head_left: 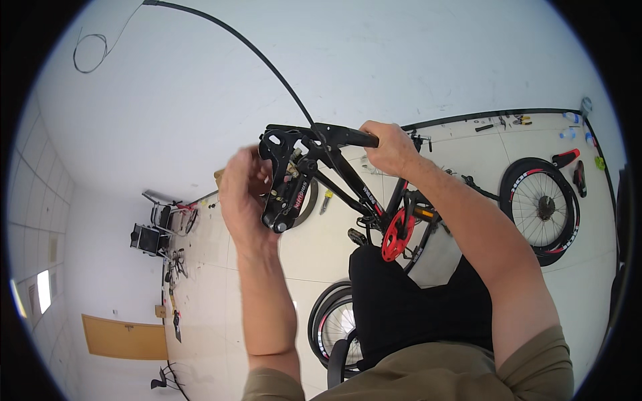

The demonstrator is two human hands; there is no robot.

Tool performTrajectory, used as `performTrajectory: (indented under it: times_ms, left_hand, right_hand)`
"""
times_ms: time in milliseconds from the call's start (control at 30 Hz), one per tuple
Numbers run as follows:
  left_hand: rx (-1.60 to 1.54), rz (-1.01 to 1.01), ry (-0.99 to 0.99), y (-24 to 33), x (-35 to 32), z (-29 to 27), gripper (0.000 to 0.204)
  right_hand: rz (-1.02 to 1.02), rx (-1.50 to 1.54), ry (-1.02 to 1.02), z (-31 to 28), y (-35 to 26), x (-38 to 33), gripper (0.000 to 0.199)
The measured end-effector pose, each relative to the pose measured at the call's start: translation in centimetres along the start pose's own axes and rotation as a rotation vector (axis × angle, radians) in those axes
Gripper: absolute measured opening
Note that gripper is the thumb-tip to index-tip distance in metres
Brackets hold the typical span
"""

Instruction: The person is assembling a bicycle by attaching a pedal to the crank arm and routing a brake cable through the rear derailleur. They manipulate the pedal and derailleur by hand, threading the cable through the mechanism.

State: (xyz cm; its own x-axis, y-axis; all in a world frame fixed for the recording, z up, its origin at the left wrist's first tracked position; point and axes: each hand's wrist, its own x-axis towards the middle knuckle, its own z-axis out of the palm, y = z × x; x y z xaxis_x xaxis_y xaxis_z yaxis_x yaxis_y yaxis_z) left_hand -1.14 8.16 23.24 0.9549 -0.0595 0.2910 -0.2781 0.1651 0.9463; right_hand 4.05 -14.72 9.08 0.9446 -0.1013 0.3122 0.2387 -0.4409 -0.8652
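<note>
A black bicycle frame (353, 182) is tilted up in front of me, with a red chainring (398, 235) low on it near my knees. My right hand (390, 148) is closed round a black tube at the upper right. At the other end, my left hand (242, 190) is against the outer edge of a black plate-like bracket (275, 148); its fingers are blurred and partly hidden. Beside the bracket is a black part with pink lettering (294, 202). A black cable housing (257, 53) arcs up from the frame, and a thin coiled wire (90, 53) trails from its far end.
A wheel (545, 207) lies on the floor at right, near red-and-black parts (566, 158). More wheels (328, 321) lie by the chair. Tools (501, 124) and bottles (568, 134) line the far wall. Another chair (150, 239) and scattered parts are at left, near a wooden door (126, 336).
</note>
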Motion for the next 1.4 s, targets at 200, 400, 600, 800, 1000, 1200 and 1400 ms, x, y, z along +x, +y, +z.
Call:
performTrajectory:
  times_ms: [200,400,600,800,1000,1200,1400]
  left_hand:
    - [0.504,-0.086,-0.306,3.9,2.3,5.2,0.040]
    - [0.744,0.008,-0.287,4.0,2.1,5.5,0.036]
    - [0.552,0.199,-0.101,2.9,0.3,3.9,0.032]
    - [0.267,0.353,0.023,1.5,-4.1,-0.7,0.033]
    - [0.065,0.455,0.034,-2.8,-8.4,-2.8,0.031]
    - [-0.084,0.417,0.116,-6.6,-11.8,-3.6,0.024]
    - [-0.182,0.391,0.034,-7.9,-11.4,-3.7,0.025]
  right_hand:
    - [-0.007,-0.016,0.034,-0.2,0.8,0.0,0.023]
    - [-0.046,-0.042,0.100,0.6,1.1,-0.2,0.023]
    - [-0.042,-0.014,0.086,0.6,1.0,0.0,0.027]
    - [-0.054,0.023,0.088,1.4,1.4,0.4,0.027]
    - [-0.096,0.045,0.138,1.7,2.0,0.5,0.026]
    - [-0.165,0.002,0.188,1.8,2.3,0.5,0.018]
    - [-0.107,0.064,0.171,1.6,2.3,0.5,0.023]
